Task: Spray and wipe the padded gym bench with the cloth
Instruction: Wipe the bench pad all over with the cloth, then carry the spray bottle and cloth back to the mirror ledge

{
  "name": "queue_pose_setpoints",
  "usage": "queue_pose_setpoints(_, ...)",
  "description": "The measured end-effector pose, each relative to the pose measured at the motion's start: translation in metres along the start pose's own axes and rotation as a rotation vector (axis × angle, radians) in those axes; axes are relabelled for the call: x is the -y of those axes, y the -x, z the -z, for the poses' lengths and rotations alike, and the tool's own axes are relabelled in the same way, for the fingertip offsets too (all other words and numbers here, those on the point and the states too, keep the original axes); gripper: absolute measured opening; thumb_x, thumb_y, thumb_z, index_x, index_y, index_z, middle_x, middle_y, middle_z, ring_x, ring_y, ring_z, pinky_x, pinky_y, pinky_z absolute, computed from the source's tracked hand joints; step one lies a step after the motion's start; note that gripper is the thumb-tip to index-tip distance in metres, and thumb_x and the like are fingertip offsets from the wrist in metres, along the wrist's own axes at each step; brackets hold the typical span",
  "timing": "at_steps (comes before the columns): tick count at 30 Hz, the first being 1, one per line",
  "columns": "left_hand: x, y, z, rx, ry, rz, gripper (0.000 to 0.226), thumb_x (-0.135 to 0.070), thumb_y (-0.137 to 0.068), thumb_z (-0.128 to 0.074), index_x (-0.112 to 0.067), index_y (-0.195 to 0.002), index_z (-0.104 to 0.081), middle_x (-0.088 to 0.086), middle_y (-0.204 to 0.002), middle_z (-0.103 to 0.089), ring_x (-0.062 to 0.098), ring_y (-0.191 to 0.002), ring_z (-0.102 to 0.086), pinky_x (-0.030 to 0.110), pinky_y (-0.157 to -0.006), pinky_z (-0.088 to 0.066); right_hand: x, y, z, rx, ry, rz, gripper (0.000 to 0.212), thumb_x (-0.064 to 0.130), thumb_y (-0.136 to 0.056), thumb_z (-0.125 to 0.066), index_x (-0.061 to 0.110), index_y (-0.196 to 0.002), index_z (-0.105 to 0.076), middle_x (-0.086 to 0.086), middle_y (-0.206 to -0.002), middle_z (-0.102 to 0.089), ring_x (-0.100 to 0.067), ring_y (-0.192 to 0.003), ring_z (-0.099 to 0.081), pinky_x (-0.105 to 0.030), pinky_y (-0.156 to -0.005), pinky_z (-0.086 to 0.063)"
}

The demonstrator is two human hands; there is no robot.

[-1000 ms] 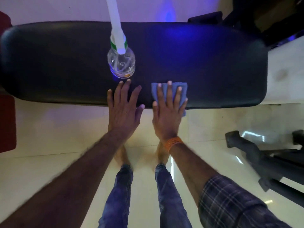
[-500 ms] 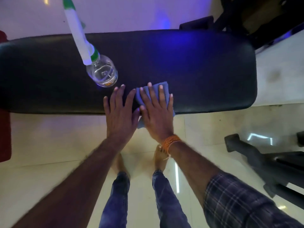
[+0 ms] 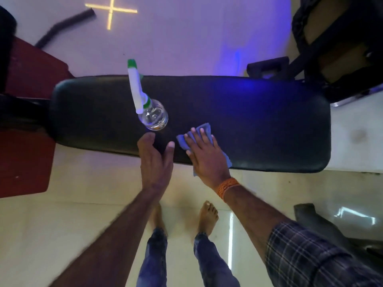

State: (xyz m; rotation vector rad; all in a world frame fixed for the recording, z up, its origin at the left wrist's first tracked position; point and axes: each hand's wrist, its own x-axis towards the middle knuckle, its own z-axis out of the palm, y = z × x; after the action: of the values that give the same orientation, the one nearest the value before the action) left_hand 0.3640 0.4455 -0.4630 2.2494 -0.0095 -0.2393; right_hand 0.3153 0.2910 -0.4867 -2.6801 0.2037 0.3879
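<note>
The black padded bench (image 3: 259, 112) runs left to right across the middle of the head view. A clear spray bottle (image 3: 152, 116) with a white and green trigger head stands upright on it, left of centre. My right hand (image 3: 204, 154) lies flat with straight fingers on a blue cloth (image 3: 204, 129), pressing it onto the pad near the front edge. My left hand (image 3: 155, 160) hovers over the front edge just below the bottle, thumb and fingers spread apart, holding nothing.
A red mat or platform (image 3: 24, 125) lies at the left. Dark gym equipment (image 3: 335, 48) stands beyond the bench's right end, and a dark metal frame (image 3: 331, 230) sits on the pale tiled floor at the lower right. My bare feet stand in front of the bench.
My left hand has lifted off the pad and spread apart below the bottle. My right hand has slid the cloth to the right, away from the left hand. The camera has pulled back.
</note>
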Motion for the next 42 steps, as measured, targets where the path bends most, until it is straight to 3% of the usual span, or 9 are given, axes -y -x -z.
queue_pose_setpoints(6, -0.040, -0.034, 0.013, -0.223, 0.182, 0.091, 0.082, -0.030, -0.088, -0.079, -0.002, -0.149, -0.033, 0.011, -0.146, -0.036, 0.020, -0.131, -0.046, 0.033, -0.115, -0.040, 0.006, 0.005, 0.039, -0.085, -0.129, -0.073, 0.039, 0.032, -0.112, -0.038, 0.014, -0.131, -0.065, -0.006, -0.131, -0.069, -0.027, -0.128, -0.060, -0.043, -0.106, -0.047)
queue_pose_setpoints(10, -0.065, -0.065, 0.014, -0.282, 0.288, 0.081, 0.058, -0.031, -0.082, -0.085, -0.030, -0.128, -0.051, -0.017, -0.116, -0.056, -0.010, -0.102, -0.057, 0.006, -0.085, -0.046, 0.006, 0.016, 0.059, -0.107, -0.130, -0.121, 0.040, 0.037, -0.112, -0.031, 0.020, -0.116, -0.068, 0.001, -0.102, -0.072, -0.022, -0.098, -0.064, -0.041, -0.089, -0.049)
queue_pose_setpoints(12, -0.070, -0.077, 0.016, -0.251, 0.300, 0.116, 0.034, -0.035, -0.085, -0.082, -0.030, -0.112, -0.061, -0.020, -0.095, -0.062, -0.008, -0.084, -0.062, 0.013, -0.077, -0.053, 0.006, 0.024, 0.065, -0.124, -0.132, -0.141, 0.040, 0.038, -0.112, -0.031, 0.018, -0.114, -0.066, 0.000, -0.099, -0.070, -0.022, -0.094, -0.063, -0.042, -0.087, -0.050)
queue_pose_setpoints(15, -0.072, -0.082, 0.019, -0.217, 0.243, 0.144, 0.034, -0.039, -0.092, -0.074, -0.012, -0.111, -0.069, -0.005, -0.095, -0.068, 0.013, -0.088, -0.064, 0.031, -0.089, -0.053, 0.005, 0.044, 0.074, -0.166, -0.179, -0.173, 0.039, 0.039, -0.112, -0.031, 0.019, -0.113, -0.064, 0.001, -0.098, -0.069, -0.020, -0.092, -0.063, -0.043, -0.086, -0.051)
queue_pose_setpoints(19, -0.094, -0.043, 0.040, -0.203, 0.191, 0.119, 0.033, -0.035, -0.093, -0.072, -0.009, -0.113, -0.071, -0.001, -0.094, -0.068, 0.016, -0.088, -0.062, 0.018, -0.079, -0.041, 0.018, 0.087, 0.100, -0.225, -0.302, -0.200, 0.035, 0.036, -0.112, -0.035, 0.021, -0.117, -0.067, 0.002, -0.099, -0.071, -0.020, -0.092, -0.064, -0.044, -0.086, -0.051)
queue_pose_setpoints(25, -0.157, 0.070, 0.102, -0.091, 0.231, 0.068, 0.014, -0.026, -0.093, -0.074, -0.014, -0.096, -0.067, -0.009, -0.080, -0.063, 0.010, -0.073, -0.058, 0.027, -0.073, -0.049, 0.064, 0.189, 0.177, -0.321, -0.472, -0.198, 0.035, 0.031, -0.112, -0.039, 0.019, -0.115, -0.072, 0.003, -0.088, -0.074, -0.018, -0.088, -0.068, -0.043, -0.086, -0.054)
queue_pose_setpoints(28, -0.194, 0.117, 0.137, -0.089, 0.240, 0.004, 0.012, -0.025, -0.092, -0.074, -0.017, -0.093, -0.065, -0.013, -0.079, -0.064, -0.003, -0.069, -0.057, 0.008, -0.067, -0.041, 0.079, 0.241, 0.215, -0.416, -0.510, -0.180, 0.033, 0.027, -0.110, -0.042, 0.016, -0.111, -0.074, 0.004, -0.078, -0.075, -0.017, -0.082, -0.070, -0.043, -0.084, -0.057)
queue_pose_setpoints(37, -0.270, 0.246, 0.206, -0.055, 0.382, -0.118, 0.013, -0.026, -0.094, -0.074, -0.018, -0.098, -0.065, -0.010, -0.082, -0.065, -0.004, -0.072, -0.061, 0.005, -0.065, -0.044, 0.117, 0.376, 0.278, -0.613, -0.371, -0.144, 0.046, 0.036, -0.108, -0.031, 0.018, -0.123, -0.070, -0.001, -0.108, -0.072, -0.023, -0.106, -0.066, -0.049, -0.096, -0.052)
queue_pose_setpoints(42, -0.293, 0.315, 0.224, -0.077, 0.490, -0.173, 0.014, -0.025, -0.094, -0.074, -0.017, -0.101, -0.064, -0.016, -0.078, -0.065, -0.009, -0.074, -0.062, 0.002, -0.064, -0.044, 0.127, 0.441, 0.292, -0.623, -0.396, -0.127, 0.048, 0.038, -0.108, -0.028, 0.020, -0.126, -0.069, -0.003, -0.100, -0.073, -0.024, -0.107, -0.065, -0.051, -0.097, -0.052)
